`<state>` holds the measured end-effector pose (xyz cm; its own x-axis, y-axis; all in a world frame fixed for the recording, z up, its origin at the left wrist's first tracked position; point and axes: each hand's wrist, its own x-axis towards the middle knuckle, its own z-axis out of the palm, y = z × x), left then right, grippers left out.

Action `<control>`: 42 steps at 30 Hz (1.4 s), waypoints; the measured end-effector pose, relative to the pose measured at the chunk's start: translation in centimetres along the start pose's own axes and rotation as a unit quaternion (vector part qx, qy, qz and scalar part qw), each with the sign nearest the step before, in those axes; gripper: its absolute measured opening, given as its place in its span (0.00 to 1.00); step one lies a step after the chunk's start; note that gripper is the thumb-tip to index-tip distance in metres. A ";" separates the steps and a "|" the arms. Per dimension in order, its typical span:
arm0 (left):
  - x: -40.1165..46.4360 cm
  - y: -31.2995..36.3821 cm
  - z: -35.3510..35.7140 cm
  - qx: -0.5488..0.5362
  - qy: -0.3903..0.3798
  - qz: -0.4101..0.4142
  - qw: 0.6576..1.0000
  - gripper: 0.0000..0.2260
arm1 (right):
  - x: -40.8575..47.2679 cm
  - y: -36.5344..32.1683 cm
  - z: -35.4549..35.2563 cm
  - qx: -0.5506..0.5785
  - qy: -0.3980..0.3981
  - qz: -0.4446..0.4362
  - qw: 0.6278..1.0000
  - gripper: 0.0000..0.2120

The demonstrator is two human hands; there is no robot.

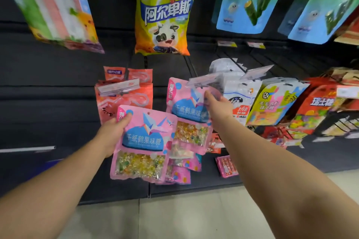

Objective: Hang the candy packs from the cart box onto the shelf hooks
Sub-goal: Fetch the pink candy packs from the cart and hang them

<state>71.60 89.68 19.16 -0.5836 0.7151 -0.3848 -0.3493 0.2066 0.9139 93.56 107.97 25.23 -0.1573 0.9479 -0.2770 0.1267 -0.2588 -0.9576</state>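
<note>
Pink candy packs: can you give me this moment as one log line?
step: hanging | left hand: holds pink pack | right hand: at hung pink pack, grip unclear | price tag above

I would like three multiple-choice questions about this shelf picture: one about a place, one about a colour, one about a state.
1. Where does the yellow bag with the cartoon cow hang?
A. Above the pink candy packs
B. Below the pink candy packs
C. On the floor

2. What is the main colour of the pack in the left hand?
A. Green
B. Pink
C. Black

3. What is the right hand doing?
A. Hanging idle at the side
B. Holding a price label away from the shelf
C. Touching the top of the pink pack at the hook

Answers:
1 A: the yellow bag hangs on the upper row, over the pink packs.
2 B: the left hand grips a pink pack with a clear window of candies.
3 C: the right hand reaches to the upper edge of the hanging pink pack under the hook's label holder.
</note>
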 end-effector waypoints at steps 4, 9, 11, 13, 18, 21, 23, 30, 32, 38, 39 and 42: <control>-0.6 -0.7 1.6 -0.016 0.032 0.011 0.999 0.06 | 1.6 -0.1 -0.3 -0.013 -0.018 0.001 1.000 0.12; -1.3 -1.9 4.0 -0.012 0.069 -0.004 0.998 0.10 | 3.1 -0.2 -1.3 -0.024 -0.043 -0.002 0.999 0.21; -1.6 -2.3 5.0 -0.008 0.074 -0.008 0.997 0.13 | 3.2 -0.2 -1.4 -0.038 -0.056 -0.002 0.998 0.16; -1.7 -2.6 5.7 -0.005 0.079 -0.010 0.997 0.16 | 3.5 0.2 -1.3 -0.036 -0.064 -0.005 0.997 0.14; -1.9 -2.7 7.2 -0.003 0.086 -0.010 0.996 0.16 | 4.0 0.4 -1.0 -0.039 -0.072 -0.002 0.997 0.15; -2.1 -2.0 8.5 0.015 0.065 -0.010 0.998 0.14 | 4.1 0.1 -1.0 -0.034 -0.062 0.001 0.997 0.25; -2.0 -1.4 9.5 0.026 0.062 -0.006 0.998 0.13 | 4.2 0.3 -1.4 -0.038 -0.041 -0.001 0.998 0.26; -0.5 1.0 14.1 0.062 0.053 0.022 0.996 0.22 | 3.1 1.6 -3.2 0.027 -0.046 0.029 0.998 0.23; 0.1 1.5 14.9 0.067 0.053 0.026 0.996 0.18 | 3.1 1.5 -3.7 0.050 -0.111 0.044 0.992 0.28; 1.2 2.8 16.6 0.071 0.074 0.029 0.994 0.18 | 3.5 -0.2 -4.0 -0.050 -0.093 -0.030 0.994 0.13; 1.2 3.0 16.8 0.066 0.075 0.028 0.995 0.18 | 3.6 -0.7 -3.8 -0.063 -0.081 -0.037 0.994 0.12; 1.5 3.5 17.2 0.049 0.083 0.020 0.995 0.12 | 3.7 -1.8 -3.2 -0.098 -0.062 -0.041 0.992 0.16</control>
<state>82.18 102.97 23.97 -0.7119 0.6048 -0.3569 -0.2552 0.2507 0.9338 95.93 112.55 26.15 -0.2929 0.9310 -0.2178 0.2953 -0.1286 -0.9467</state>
